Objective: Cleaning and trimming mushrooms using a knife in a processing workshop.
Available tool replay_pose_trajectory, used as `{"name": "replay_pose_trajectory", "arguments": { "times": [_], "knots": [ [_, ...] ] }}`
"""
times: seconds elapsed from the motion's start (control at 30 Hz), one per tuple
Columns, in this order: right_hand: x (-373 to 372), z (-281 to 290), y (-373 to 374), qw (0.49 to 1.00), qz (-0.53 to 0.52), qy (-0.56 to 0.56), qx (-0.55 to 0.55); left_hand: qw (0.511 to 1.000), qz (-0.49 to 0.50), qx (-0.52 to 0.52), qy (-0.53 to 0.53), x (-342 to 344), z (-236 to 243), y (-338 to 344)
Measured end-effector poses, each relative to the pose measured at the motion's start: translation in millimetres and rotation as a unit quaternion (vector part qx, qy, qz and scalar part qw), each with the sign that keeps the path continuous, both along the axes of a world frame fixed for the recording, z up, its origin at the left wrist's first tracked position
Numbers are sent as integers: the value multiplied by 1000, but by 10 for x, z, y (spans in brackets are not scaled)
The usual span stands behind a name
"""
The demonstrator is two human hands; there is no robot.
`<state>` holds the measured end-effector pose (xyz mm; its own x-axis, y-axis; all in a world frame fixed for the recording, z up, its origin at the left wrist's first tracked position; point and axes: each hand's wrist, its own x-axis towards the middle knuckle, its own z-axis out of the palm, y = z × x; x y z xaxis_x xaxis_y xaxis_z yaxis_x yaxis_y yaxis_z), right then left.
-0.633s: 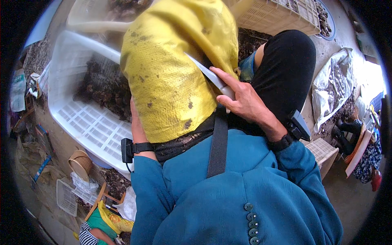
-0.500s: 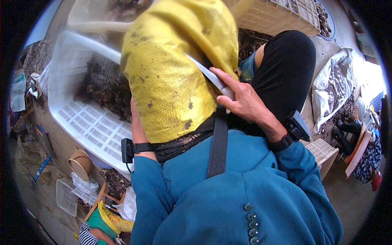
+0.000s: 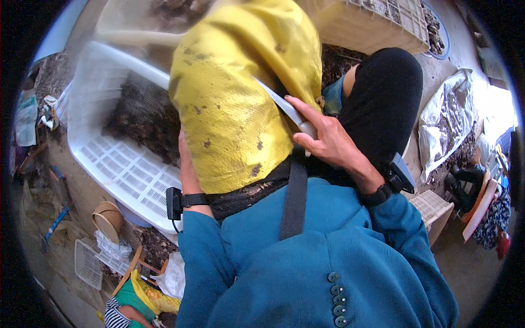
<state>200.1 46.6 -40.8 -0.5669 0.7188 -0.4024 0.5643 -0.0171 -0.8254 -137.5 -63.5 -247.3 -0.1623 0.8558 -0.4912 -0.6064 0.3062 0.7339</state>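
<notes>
A yellow woven sack [image 3: 229, 120], flecked with dark dirt, lies draped over my lap and left knee. In my right hand [image 3: 331, 136] is a knife [image 3: 281, 103] with a pale grey handle, gripped between thumb and fingers. Its blade points up and to the left, resting over the sack's folds. My left hand [image 3: 187, 158] is down at the sack's left edge, beside the white crate. The cloth hides its fingers, so whether it holds anything does not show.
On the left, a white plastic crate [image 3: 117, 177] holds dark clumps [image 3: 145, 115]. A cream crate [image 3: 377, 27] stands beyond my right knee. At right lies a white sheet [image 3: 445, 117] with dark debris. A wicker basket [image 3: 108, 218] and another person [image 3: 128, 311] appear lower left.
The view has shifted slightly, moving the sack and both hands a little within the picture. The right hand keeps its hold on the knife, and the left stays at the sack's edge.
</notes>
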Motion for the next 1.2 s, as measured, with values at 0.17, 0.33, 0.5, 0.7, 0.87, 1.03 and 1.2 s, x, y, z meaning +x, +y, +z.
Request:
{"name": "replay_pose_trajectory", "arguments": {
  "times": [0.17,0.33,0.5,0.7,0.87,1.03,1.2],
  "knots": [
    [-21,38,-11,1000,-2,12,-29,989,114,-73,-65,131,385,-44],
    [44,-8,-43,999,-10,23,44,978,208,9,-32,444,849,158],
    [44,50,30,996,-17,0,-93,965,259,26,-31,433,1007,147],
    [40,9,28,1000,-3,3,-29,957,291,2,11,351,1311,190],
    [34,-67,-6,1000,13,18,13,957,288,19,15,342,1718,250],
    [141,-84,-62,999,18,8,44,953,296,66,0,480,1886,333],
    [160,-93,-111,999,14,-3,47,951,296,84,-40,539,2126,355]
  ]
}}
